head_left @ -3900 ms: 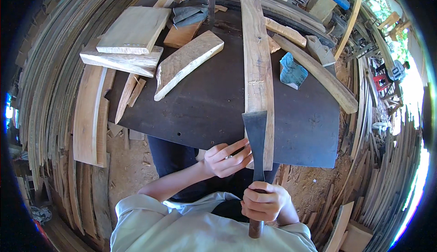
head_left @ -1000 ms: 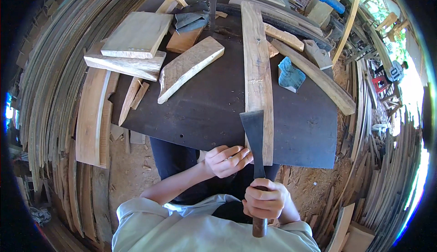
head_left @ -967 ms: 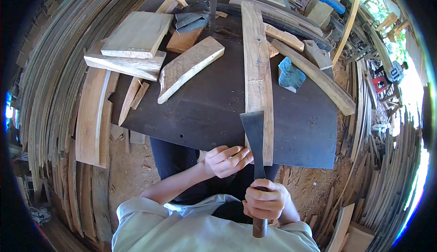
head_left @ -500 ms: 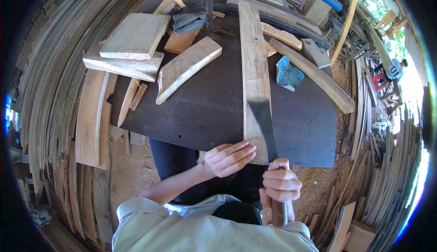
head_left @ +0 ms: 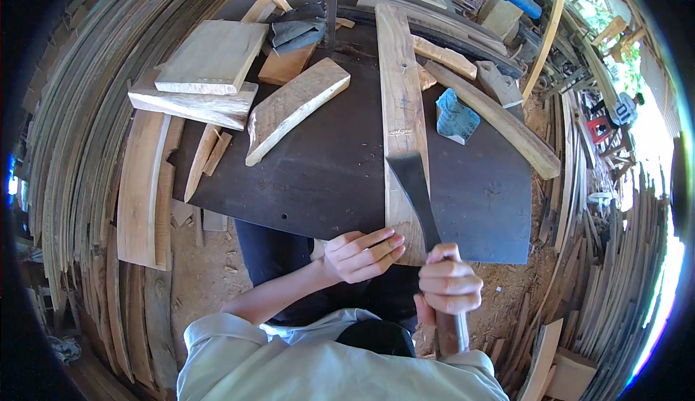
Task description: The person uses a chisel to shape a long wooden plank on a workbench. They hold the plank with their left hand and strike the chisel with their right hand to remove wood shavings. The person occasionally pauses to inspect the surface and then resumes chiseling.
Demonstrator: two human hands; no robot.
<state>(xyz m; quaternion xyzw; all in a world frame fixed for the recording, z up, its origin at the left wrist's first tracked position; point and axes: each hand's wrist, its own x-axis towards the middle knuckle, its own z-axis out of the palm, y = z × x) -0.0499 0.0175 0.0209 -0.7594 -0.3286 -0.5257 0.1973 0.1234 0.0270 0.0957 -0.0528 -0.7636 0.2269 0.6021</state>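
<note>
A long wooden board lies lengthwise on a dark metal tabletop, its near end toward me. My left hand grips that near end from the left side, fingers bent over the edge and thumb hidden. In my right hand is a chisel with a wide, flaring dark blade and a wooden handle, held in a closed fist. The blade slants across the board, its broad edge over the wood. I cannot tell how hard it presses.
Several wood offcuts lie on the left, including a thick block and a square slab. Right of the board are a blue paper scrap and a long stick. An upright saw blade stands at the back. A person is far right.
The chisel's blade has shifted slightly left across the board, and my right hand has moved a little to the right. My left hand keeps its place at the board's end.
</note>
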